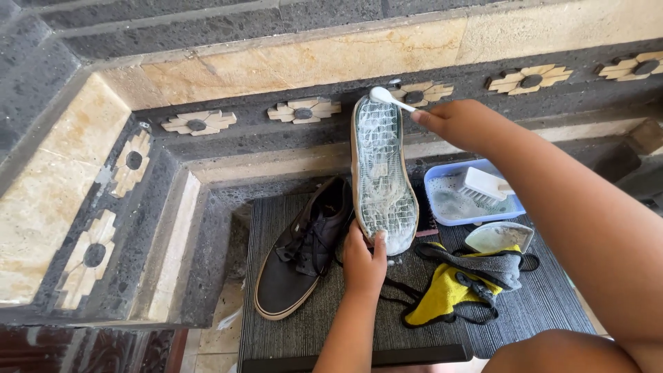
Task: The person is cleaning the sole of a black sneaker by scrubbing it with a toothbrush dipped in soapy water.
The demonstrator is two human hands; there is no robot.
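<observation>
Soapy white foam coats the waffle sole of the shoe (382, 176), stood on end against the far stone ledge (276, 162). The left hand (364, 261) grips its near end; the right hand (456, 124) pinches a toothbrush (390, 99) at its far tip. Left lies its dark mate (304, 249); right, a blue tub (442, 181) with a scrub brush (483, 185), and yellow cloth (449, 290), all on a grey ribbed mat (545, 304).

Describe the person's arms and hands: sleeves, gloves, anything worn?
Both forearms are bare, with no sleeves in view. The left hand and right hand wear no gloves. No watch, ring or wristband shows on either arm. Fingers are bare too.
</observation>
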